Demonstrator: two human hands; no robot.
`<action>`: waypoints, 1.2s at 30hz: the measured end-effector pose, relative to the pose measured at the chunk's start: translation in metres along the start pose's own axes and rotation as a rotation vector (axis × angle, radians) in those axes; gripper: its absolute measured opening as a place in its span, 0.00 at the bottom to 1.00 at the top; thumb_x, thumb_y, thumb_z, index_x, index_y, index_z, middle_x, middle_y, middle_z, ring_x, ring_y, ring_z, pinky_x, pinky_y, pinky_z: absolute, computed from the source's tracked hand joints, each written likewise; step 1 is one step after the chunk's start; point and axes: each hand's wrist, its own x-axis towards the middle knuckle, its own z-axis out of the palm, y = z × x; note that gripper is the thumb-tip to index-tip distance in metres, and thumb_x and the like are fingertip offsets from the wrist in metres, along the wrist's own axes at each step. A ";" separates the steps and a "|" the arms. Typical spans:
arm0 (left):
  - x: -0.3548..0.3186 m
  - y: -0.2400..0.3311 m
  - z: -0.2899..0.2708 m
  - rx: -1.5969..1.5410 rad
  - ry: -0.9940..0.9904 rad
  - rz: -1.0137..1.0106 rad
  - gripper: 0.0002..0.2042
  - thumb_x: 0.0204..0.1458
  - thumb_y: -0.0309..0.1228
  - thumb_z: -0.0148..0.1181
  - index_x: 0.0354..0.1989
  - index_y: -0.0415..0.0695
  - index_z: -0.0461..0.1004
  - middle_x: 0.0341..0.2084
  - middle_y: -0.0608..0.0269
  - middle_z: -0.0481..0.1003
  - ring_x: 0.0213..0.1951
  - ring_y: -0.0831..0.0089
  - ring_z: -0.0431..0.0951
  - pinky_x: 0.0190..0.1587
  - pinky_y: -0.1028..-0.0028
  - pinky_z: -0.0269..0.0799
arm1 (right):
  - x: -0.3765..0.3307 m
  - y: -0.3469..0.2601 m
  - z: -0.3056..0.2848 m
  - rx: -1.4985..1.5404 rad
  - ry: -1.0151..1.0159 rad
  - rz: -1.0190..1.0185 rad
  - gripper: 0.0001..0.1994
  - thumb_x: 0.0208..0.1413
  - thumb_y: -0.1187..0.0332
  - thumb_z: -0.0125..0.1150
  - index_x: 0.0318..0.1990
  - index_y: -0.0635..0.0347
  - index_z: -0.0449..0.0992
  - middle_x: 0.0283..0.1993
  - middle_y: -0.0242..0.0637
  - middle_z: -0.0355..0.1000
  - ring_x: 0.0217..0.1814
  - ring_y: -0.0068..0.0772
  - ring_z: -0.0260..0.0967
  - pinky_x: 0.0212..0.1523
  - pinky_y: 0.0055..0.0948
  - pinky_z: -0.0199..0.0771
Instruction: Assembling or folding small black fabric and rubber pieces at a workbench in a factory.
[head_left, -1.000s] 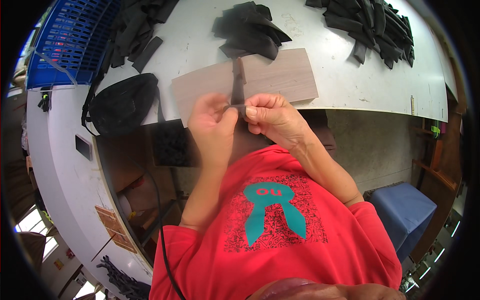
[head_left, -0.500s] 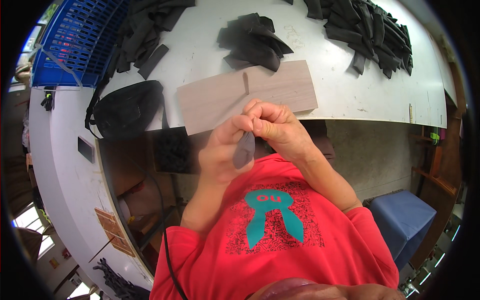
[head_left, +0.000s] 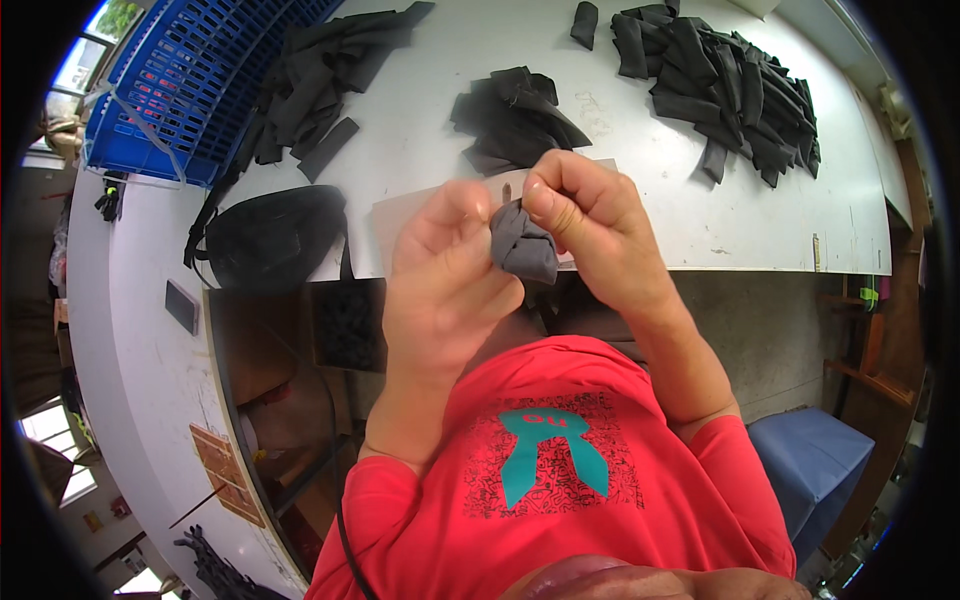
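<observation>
**Bunched grey strip pinched between both hands, raised off the surface**

I have a small dark grey fabric strip (head_left: pixel 523 243) held up close to my face, above the near edge of the white surface (head_left: pixel 640 190), so I can see its folds well. My right hand (head_left: pixel 590 225) is clenched around its upper end, fingers curled over and thumb pressing in from the front; that keeps the bunched cloth from springing open. My left hand (head_left: pixel 450 270) is closed against the strip's left side, fingertips touching it, steadying the piece from the other side. The fabric hangs crumpled between the two grips, free of the surface.

Just beyond my hands lies a flat brownish board (head_left: pixel 400 215), partly hidden by them; it sits right at the near edge, within easy reach. Farther off, a small pile of dark strips (head_left: pixel 510 115) lies in the middle, a bigger heap (head_left: pixel 720 85) sits at far right, and another loose bunch (head_left: pixel 320 75) spills at far left beside a blue crate (head_left: pixel 170 90). The piles are well apart, which looks to me like sorting. A black bag (head_left: pixel 275 235) rests at near left, out of the way of my hands.
</observation>
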 end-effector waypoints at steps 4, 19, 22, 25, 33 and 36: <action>0.023 0.015 0.000 -0.217 0.049 -0.147 0.09 0.55 0.22 0.43 0.41 0.35 0.67 0.24 0.59 0.72 0.05 0.87 0.51 0.10 0.85 0.45 | 0.031 0.001 -0.010 0.156 -0.110 0.141 0.13 0.55 0.61 0.54 0.25 0.63 0.70 0.19 0.22 0.59 0.20 0.14 0.51 0.20 0.17 0.52; 0.018 0.003 -0.041 1.317 0.193 0.308 0.14 0.52 0.27 0.54 0.47 0.36 0.68 0.34 0.57 0.74 0.39 0.73 0.72 0.46 0.77 0.64 | 0.017 0.081 -0.010 -0.026 -0.008 0.169 0.12 0.53 0.63 0.55 0.28 0.64 0.71 0.23 0.29 0.64 0.27 0.18 0.60 0.28 0.21 0.61; 0.017 0.000 -0.038 1.154 0.136 0.360 0.10 0.51 0.24 0.55 0.42 0.38 0.71 0.34 0.56 0.74 0.41 0.71 0.72 0.48 0.73 0.63 | 0.011 0.064 -0.009 -0.253 0.123 -0.164 0.13 0.50 0.61 0.58 0.27 0.64 0.71 0.25 0.33 0.67 0.28 0.25 0.64 0.29 0.24 0.64; 0.009 -0.008 -0.040 0.931 0.166 0.496 0.07 0.50 0.23 0.55 0.38 0.39 0.71 0.35 0.54 0.74 0.41 0.69 0.72 0.49 0.70 0.64 | 0.012 0.039 -0.009 -0.717 0.051 -0.457 0.14 0.46 0.60 0.60 0.25 0.63 0.70 0.26 0.35 0.67 0.30 0.33 0.66 0.26 0.28 0.65; 0.017 -0.015 -0.049 0.877 0.243 0.288 0.09 0.45 0.23 0.60 0.35 0.37 0.71 0.33 0.52 0.74 0.40 0.67 0.73 0.48 0.67 0.69 | 0.013 0.080 -0.009 -0.835 -0.061 -0.375 0.10 0.45 0.66 0.60 0.21 0.61 0.70 0.22 0.38 0.66 0.25 0.41 0.66 0.23 0.35 0.65; 0.033 -0.004 -0.031 0.897 0.246 0.250 0.08 0.41 0.22 0.64 0.30 0.35 0.73 0.29 0.56 0.74 0.34 0.72 0.74 0.41 0.74 0.71 | 0.013 0.066 -0.010 -0.640 -0.020 -0.450 0.07 0.47 0.68 0.60 0.23 0.61 0.71 0.21 0.40 0.67 0.24 0.42 0.66 0.23 0.36 0.64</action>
